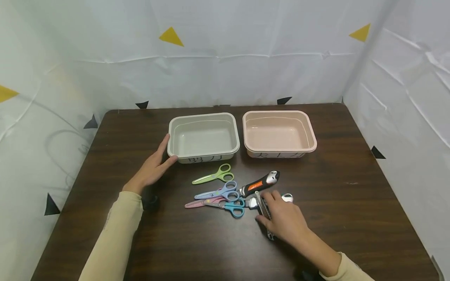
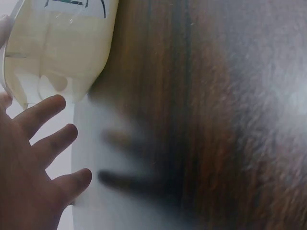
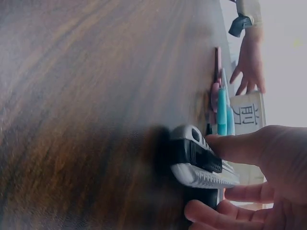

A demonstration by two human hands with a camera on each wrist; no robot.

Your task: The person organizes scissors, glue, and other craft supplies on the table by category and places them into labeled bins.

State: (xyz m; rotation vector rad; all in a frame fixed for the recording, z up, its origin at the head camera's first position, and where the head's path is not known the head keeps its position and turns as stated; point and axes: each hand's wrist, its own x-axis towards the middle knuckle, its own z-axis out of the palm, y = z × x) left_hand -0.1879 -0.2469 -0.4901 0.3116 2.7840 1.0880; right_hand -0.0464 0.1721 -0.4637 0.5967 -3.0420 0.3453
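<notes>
My left hand (image 1: 149,171) rests against the left end of the grey-green tub (image 1: 207,155), thumb at its front corner and fingers spread. In the left wrist view several fingertips stand apart from the tub wall. My right hand (image 1: 287,219) pinches a silver utility knife (image 3: 194,163) with a black slider between thumb and fingers, low over the table. Beside it lie a black and orange utility knife (image 1: 256,186) and another cutter (image 1: 287,198), mostly hidden by the hand. Left of these are green scissors (image 1: 206,178), blue scissors (image 1: 211,194), pink scissors (image 1: 192,205) and teal scissors (image 1: 236,211), partly overlapping.
A pink tub (image 1: 279,136) stands right of the grey-green one, with a narrow gap between them. Both are near the back edge of the dark wooden table (image 1: 351,203). White sheeting (image 1: 225,78) encloses the back and sides.
</notes>
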